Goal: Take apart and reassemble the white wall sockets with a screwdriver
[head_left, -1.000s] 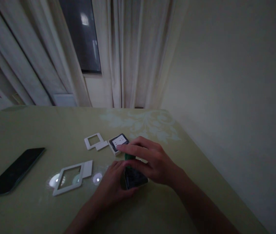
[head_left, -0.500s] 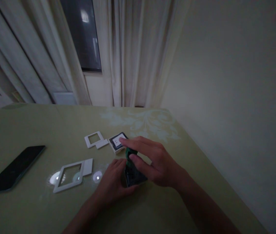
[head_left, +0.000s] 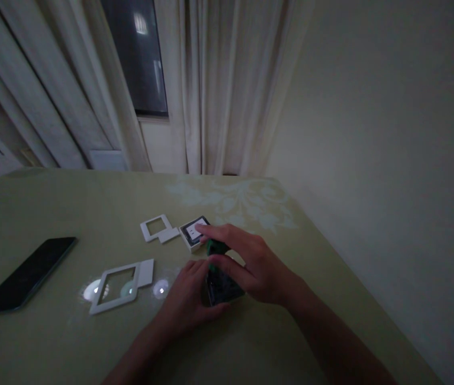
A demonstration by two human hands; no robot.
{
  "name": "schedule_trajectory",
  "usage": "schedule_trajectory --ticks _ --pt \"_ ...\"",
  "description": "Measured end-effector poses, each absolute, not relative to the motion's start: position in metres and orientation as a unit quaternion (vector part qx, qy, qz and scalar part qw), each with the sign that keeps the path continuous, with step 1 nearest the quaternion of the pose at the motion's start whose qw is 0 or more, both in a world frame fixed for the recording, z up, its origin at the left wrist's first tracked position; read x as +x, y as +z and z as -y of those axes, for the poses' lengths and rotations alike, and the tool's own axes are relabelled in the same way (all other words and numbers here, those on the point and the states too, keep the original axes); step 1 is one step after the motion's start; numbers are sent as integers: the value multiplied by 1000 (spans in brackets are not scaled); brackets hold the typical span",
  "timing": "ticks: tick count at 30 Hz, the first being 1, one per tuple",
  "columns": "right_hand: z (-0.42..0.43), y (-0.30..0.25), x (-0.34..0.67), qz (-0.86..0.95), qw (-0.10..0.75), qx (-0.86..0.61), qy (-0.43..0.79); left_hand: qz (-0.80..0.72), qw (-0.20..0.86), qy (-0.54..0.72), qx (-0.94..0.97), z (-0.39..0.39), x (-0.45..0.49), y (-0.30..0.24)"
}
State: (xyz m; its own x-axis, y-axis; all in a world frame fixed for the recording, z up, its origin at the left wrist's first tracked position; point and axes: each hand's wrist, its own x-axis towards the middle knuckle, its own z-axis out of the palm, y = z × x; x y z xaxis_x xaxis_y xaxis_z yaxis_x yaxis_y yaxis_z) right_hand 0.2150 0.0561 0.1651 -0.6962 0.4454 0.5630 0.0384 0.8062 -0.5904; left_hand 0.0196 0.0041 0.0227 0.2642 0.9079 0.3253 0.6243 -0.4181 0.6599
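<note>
My left hand (head_left: 189, 297) is closed around the left side of a dark, square wall-socket module (head_left: 223, 289) low on the table, its thumb along the near edge. Over the module, my right hand (head_left: 251, 262) pinches a short green screwdriver handle (head_left: 215, 247) between thumb and fingers. Its tip is hidden by my hands. Just beyond my right fingertips lies a wall socket (head_left: 192, 230) with a white face and dark surround. Two white cover frames lie to the left, a smaller one (head_left: 145, 231) and a larger one (head_left: 94, 308), each with a white plate touching it.
A black phone-like slab (head_left: 26, 275) lies at the left on the green tablecloth (head_left: 102, 208). Curtains (head_left: 230, 85) and a dark window (head_left: 138, 59) stand behind the table. A plain wall (head_left: 383, 133) runs along its right side.
The right thumb and fingers have shifted slightly on the green handle, the thumb now further left and higher over it. The left hand keeps its hold. The whole view has moved slightly.
</note>
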Motion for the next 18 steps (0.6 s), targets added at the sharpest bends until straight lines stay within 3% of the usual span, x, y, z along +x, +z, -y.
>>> schedule_trajectory --ticks 6,18 --pt "-54 167 222 823 463 -202 260 -508 230 347 754 -4 16 20" --pt "-62 173 232 819 478 -265 173 -484 272 385 737 -7 12 22"
